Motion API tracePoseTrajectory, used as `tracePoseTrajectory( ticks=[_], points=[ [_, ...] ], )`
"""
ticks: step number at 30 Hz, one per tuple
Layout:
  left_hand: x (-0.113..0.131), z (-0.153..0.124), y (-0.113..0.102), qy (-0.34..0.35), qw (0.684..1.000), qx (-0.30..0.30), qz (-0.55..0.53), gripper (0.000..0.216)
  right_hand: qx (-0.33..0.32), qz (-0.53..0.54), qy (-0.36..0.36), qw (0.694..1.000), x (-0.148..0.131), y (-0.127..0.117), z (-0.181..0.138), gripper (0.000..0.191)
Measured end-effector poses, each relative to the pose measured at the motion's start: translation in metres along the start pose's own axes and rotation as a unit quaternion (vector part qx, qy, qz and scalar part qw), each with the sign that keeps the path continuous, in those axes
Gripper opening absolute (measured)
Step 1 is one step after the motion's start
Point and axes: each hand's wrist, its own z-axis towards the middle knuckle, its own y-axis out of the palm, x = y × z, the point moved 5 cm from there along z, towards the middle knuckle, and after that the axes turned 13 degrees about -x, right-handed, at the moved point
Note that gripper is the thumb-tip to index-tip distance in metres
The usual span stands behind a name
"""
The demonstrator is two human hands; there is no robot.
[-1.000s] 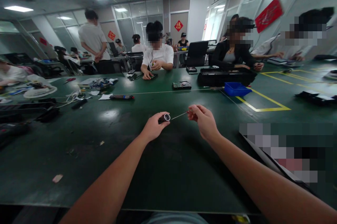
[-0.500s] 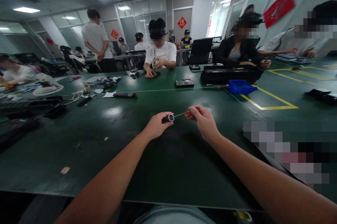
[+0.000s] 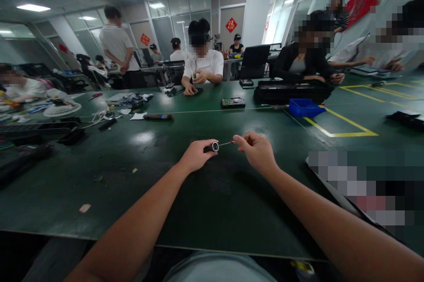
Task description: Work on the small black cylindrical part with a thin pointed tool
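Observation:
My left hand (image 3: 194,156) is closed around a short black cylinder (image 3: 212,146) with a bright silver ring on its end, which faces me and to the right. My right hand (image 3: 256,149) pinches a thin screwdriver (image 3: 232,142). A bit of red shows at the screwdriver's handle, and the rest of the handle is hidden by my fingers. Its slim metal shaft points left and reaches the ringed end of the cylinder. Whether the tip goes in or only touches, I cannot tell. Both hands are above the green table (image 3: 232,220).
A hard drive (image 3: 233,102), a blue tray (image 3: 304,108) and a long black casing (image 3: 293,92) lie farther back. A pen-like tool (image 3: 158,116) is at the left, near cables and dark parts. A blurred-out screen (image 3: 361,184) stands at the right. Co-workers sit across the table.
My right hand has turned a little at the screwdriver, and its red part now shows. The cylinder stays in my left hand. The view has shifted slightly.

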Motion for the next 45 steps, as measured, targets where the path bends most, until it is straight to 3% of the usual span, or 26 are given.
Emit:
tracePoseTrajectory(
  ticks=[4,11,14,21,27,33,37,45],
  points=[
    [0.003,0.001,-0.001,0.024,0.998,-0.007,0.054,0.039,-0.027,0.053,-0.029,0.998,-0.003,0.006,-0.001,0.018],
    [0.004,0.001,0.001,0.019,0.997,-0.001,0.08,0.039,-0.024,0.016,0.006,1.0,0.0,0.006,-0.002,0.034],
    [0.004,0.002,0.002,0.014,0.997,-0.001,0.079,0.04,-0.01,0.055,0.022,0.998,0.004,0.006,-0.001,0.036],
    [0.003,0.001,0.0,-0.004,0.999,0.016,0.042,0.041,-0.054,0.052,0.0,0.997,0.003,0.012,-0.002,0.031],
    [0.002,0.001,-0.001,-0.008,0.999,0.03,0.038,0.041,-0.041,0.114,-0.037,0.992,0.001,0.012,-0.002,0.017],
    [0.002,0.002,0.002,0.013,0.999,0.01,0.052,0.037,-0.042,0.107,-0.048,0.992,-0.002,0.012,-0.003,0.023],
    [0.005,0.002,0.003,0.024,0.997,0.013,0.066,0.039,-0.006,0.178,-0.042,0.983,0.003,0.009,-0.002,0.017],
    [0.009,0.001,-0.002,0.054,0.995,0.021,0.079,0.04,0.019,0.325,0.004,0.945,0.019,0.017,0.003,0.03]
  ],
)
